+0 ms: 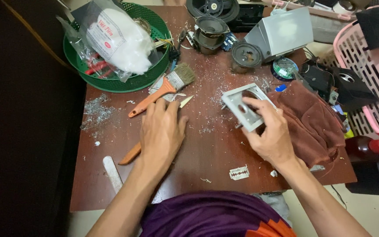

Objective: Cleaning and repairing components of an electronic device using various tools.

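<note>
Cluttered brown table (207,145), metal shavings (95,112)

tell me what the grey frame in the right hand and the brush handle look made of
Grey frame: seems to be moulded plastic or cast metal, matte pale grey with clean cut-out openings; the look leaves it open. Brush handle: glossy orange, probably plastic or painted wood, with a shiny metal band below the tan bristles.

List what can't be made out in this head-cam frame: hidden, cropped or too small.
Head view:
- Orange-handled tool: its middle is hidden under the left hand; whether the pale tip belongs to it is unclear.
- Grey plastic frame: near corner covered by the right hand.
- Pink basket: cut off by the right edge.
- Green basket: contents mostly covered by a bag of white stuffing.
- Razor blade: edge condition too small to tell.
</note>
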